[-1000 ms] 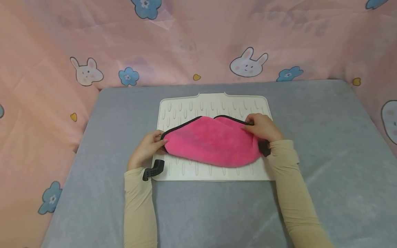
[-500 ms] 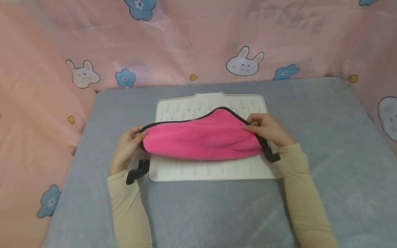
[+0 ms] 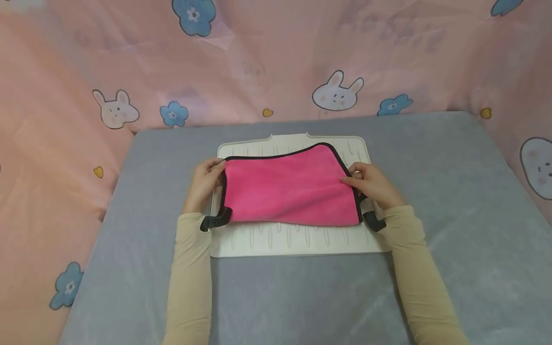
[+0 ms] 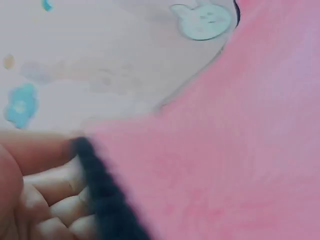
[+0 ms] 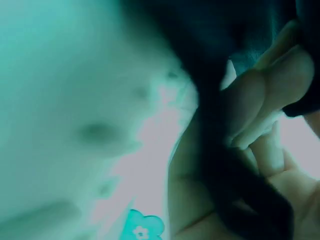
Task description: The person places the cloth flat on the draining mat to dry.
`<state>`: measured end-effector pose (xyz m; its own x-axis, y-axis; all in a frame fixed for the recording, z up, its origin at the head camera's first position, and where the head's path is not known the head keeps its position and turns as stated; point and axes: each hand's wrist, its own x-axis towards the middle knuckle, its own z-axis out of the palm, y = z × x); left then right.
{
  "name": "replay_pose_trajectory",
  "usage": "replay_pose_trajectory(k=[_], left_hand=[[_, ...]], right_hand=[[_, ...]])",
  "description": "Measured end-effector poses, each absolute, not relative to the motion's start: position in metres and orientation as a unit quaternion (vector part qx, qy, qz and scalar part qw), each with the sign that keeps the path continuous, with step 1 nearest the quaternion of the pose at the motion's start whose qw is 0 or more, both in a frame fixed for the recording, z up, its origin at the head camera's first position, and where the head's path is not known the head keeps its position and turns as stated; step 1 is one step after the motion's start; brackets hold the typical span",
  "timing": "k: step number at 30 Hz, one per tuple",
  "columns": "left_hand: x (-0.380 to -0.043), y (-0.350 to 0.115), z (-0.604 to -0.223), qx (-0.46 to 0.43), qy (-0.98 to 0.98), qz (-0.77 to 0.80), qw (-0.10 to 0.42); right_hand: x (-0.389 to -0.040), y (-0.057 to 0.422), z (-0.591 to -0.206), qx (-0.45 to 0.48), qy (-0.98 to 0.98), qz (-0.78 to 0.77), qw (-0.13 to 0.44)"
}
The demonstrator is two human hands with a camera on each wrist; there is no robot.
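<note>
Only in head view: cloth [image 3: 289,189] between hands [image 3: 203,182] [image 3: 374,185]

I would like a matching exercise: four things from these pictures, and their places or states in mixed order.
1. pink cloth with black edging
2. white rectangular ridged tray
3. grey fabric-covered table
4. peach curtain with printed rabbits

A. behind the table
B. held by its edges
C. directly under the tray
D. lying on the table

Pairs: 1-B, 2-D, 3-C, 4-A

Fleecy, matt pink cloth [image 3: 289,187]; ridged, plastic-looking white tray [image 3: 280,245]
</note>
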<state>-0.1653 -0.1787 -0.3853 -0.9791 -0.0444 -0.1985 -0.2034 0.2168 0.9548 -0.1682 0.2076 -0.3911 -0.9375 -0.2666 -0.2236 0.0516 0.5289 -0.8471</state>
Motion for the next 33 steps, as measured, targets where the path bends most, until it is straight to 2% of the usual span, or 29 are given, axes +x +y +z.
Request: replay_pose_trajectory(k=[7, 10, 13, 17, 20, 23, 25, 28, 33], left_hand=[[-0.155, -0.176, -0.406, -0.057, 0.818, 0.541, 0.186], [-0.148, -0.181, -0.407, -0.025, 0.826, 0.521, 0.213], [-0.151, -0.183, -0.407, -0.015, 0.825, 0.531, 0.194], [-0.165, -0.180, -0.401, -0.034, 0.846, 0.519, 0.114], [-0.177, -0.176, -0.394, -0.054, 0.847, 0.525, 0.059], [-0.187, -0.171, -0.393, -0.067, 0.835, 0.545, 0.031], [-0.193, -0.168, -0.395, -0.075, 0.826, 0.557, 0.038], [-0.195, -0.168, -0.401, -0.076, 0.822, 0.558, 0.086], [-0.174, -0.175, -0.404, -0.065, 0.832, 0.527, 0.163]], right_hand=[[-0.168, 0.215, -0.405, -0.024, 0.857, -0.492, 0.154], [-0.167, 0.216, -0.405, -0.020, 0.860, -0.484, 0.160], [-0.169, 0.215, -0.402, -0.020, 0.864, -0.475, 0.164], [-0.174, 0.213, -0.396, -0.023, 0.866, -0.475, 0.158], [-0.178, 0.211, -0.392, -0.020, 0.865, -0.485, 0.131], [-0.182, 0.210, -0.391, -0.007, 0.868, -0.486, 0.099], [-0.184, 0.210, -0.393, 0.006, 0.877, -0.473, 0.089], [-0.186, 0.212, -0.398, 0.020, 0.891, -0.444, 0.094], [-0.183, 0.217, -0.403, 0.007, 0.903, -0.414, 0.117]])
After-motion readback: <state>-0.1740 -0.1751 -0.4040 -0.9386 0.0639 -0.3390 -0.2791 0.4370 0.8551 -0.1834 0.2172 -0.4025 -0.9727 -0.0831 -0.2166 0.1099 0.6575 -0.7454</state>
